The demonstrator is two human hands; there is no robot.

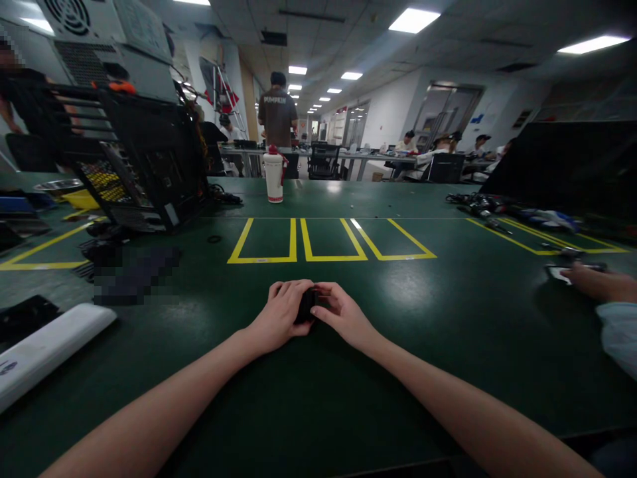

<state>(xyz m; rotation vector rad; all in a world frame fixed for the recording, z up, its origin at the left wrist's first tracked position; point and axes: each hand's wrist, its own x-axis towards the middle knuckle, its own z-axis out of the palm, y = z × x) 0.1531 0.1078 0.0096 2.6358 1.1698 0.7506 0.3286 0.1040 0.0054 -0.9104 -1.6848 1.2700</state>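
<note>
Between both hands is a small black object (307,305) whose kind I cannot make out, just above or on the green tabletop (318,398). My left hand (281,312) wraps round its left side, thumb low and fingers over the top. On the right side, my right hand (343,313) closes on it with thumb and fingertips. The fingers hide much of the object. Beyond the hands, yellow tape outlines (332,257) mark the table.
A black computer case (144,159) stands at the left, with a power supply (114,46) on top. A white cup (274,176) stands at the back. A white long case (54,352) lies front left. At right, another person's hand (602,282) holds a small device.
</note>
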